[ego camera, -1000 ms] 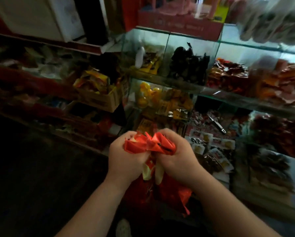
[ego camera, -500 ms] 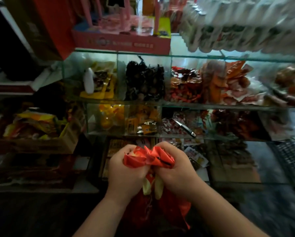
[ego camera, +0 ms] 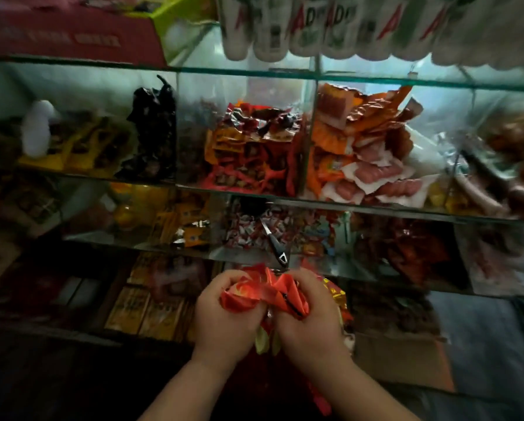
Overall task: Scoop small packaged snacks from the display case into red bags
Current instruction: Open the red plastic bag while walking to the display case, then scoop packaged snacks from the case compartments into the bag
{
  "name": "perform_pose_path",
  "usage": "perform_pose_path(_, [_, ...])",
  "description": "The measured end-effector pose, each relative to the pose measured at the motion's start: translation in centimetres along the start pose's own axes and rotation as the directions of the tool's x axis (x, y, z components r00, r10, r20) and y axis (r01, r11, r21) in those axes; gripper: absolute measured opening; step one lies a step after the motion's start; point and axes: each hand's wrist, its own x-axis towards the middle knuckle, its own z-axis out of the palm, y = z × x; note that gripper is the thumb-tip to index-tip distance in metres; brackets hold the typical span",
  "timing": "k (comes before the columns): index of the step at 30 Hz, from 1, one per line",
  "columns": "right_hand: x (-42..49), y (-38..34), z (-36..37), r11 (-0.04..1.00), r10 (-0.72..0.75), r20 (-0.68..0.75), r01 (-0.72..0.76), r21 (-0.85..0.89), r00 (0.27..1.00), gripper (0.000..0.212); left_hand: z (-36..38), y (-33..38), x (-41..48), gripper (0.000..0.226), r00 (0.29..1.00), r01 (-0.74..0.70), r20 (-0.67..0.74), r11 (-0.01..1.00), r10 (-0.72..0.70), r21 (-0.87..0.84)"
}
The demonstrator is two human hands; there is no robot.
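Note:
A crumpled red bag [ego camera: 265, 291] is bunched between both hands at the lower middle. My left hand [ego camera: 221, 320] grips its left side and my right hand [ego camera: 311, 320] grips its right side, fingers curled into the plastic. The rest of the bag hangs below the hands, partly hidden. Behind stands the glass display case [ego camera: 254, 71] with compartments of small packaged snacks: red-orange packets [ego camera: 248, 150], sausage packs [ego camera: 373, 165], and white-red candies [ego camera: 248, 229]. A metal scoop handle [ego camera: 274, 243] pokes out of the candy compartment just above the hands.
Yellow packets [ego camera: 81, 147] and dark packets [ego camera: 154, 126] fill the left compartments. White bottles [ego camera: 361, 25] hang overhead at the top right. A red box [ego camera: 69, 34] sits on the case top. Cardboard boxes [ego camera: 403, 360] stand low on the right.
The view has swung right and closer to the case, so the glass shelves now fill the frame. Both hands keep their grip on the red bag, which has risen slightly toward the scoop.

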Motion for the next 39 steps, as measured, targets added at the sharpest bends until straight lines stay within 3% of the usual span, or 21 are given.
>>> perform_pose_path(4, [0.3,2.3,0.3,0.992,0.070,-0.056,-0.064,0.107,0.996,0.015,2.2,-2.1,0.4,0.021,1.000,0.000,0.020,0.999,0.001,-0.044])
perform_pose_path(13, [-3.0,5.9,5.4,0.984,0.043,-0.257,0.004,0.178,0.965,0.023,1.3,-9.0,1.5,0.019,0.978,-0.112,0.165,0.986,0.131,-0.120])
perform_pose_path(19, [-6.9,7.8,6.6,0.980,0.000,-0.413,0.083,0.182,0.911,0.027,2.1,-12.1,-1.1,0.027,0.986,-0.137,0.076,0.985,0.145,-0.106])
perform_pose_path(21, [-8.0,7.8,7.2,0.971,0.068,-0.483,0.053,0.232,0.873,0.027,2.4,-12.8,-2.6,0.031,0.990,-0.126,0.054,0.983,0.134,-0.132])
perform_pose_path(23, [-7.8,8.3,7.1,0.930,0.238,-0.531,-0.033,0.365,0.813,0.029,2.8,-13.0,-3.6,0.039,0.996,-0.083,0.030,0.982,0.089,-0.171])
perform_pose_path(25, [-6.5,9.6,5.9,0.882,0.360,-0.476,-0.127,0.454,0.802,0.024,3.4,-12.9,-3.4,0.040,0.999,-0.044,0.003,0.972,0.046,-0.231])
perform_pose_path(28, [-4.8,10.6,4.4,0.879,0.361,-0.467,-0.128,0.459,0.807,0.016,3.8,-12.6,-2.1,0.025,0.988,-0.153,-0.036,0.944,0.149,-0.293])
perform_pose_path(31, [-3.8,10.4,4.5,0.887,0.214,-0.566,0.085,0.455,0.796,0.022,3.8,-12.7,-0.1,0.021,0.929,-0.370,-0.113,0.903,0.353,-0.217])
perform_pose_path(33, [-3.1,11.0,4.9,0.874,0.168,-0.584,0.154,0.461,0.794,0.021,4.6,-13.9,1.0,0.024,0.904,-0.427,-0.110,0.886,0.414,-0.179])
perform_pose_path(36, [-1.8,13.4,5.4,0.874,0.199,-0.539,0.101,0.476,0.818,0.014,6.0,-17.3,1.7,0.032,0.944,-0.330,-0.021,0.937,0.330,-0.118])
perform_pose_path(39, [0.3,15.8,5.2,0.905,0.260,-0.564,0.006,0.426,0.784,0.022,6.8,-20.1,2.7,0.033,0.997,-0.078,-0.013,0.991,0.077,-0.110])
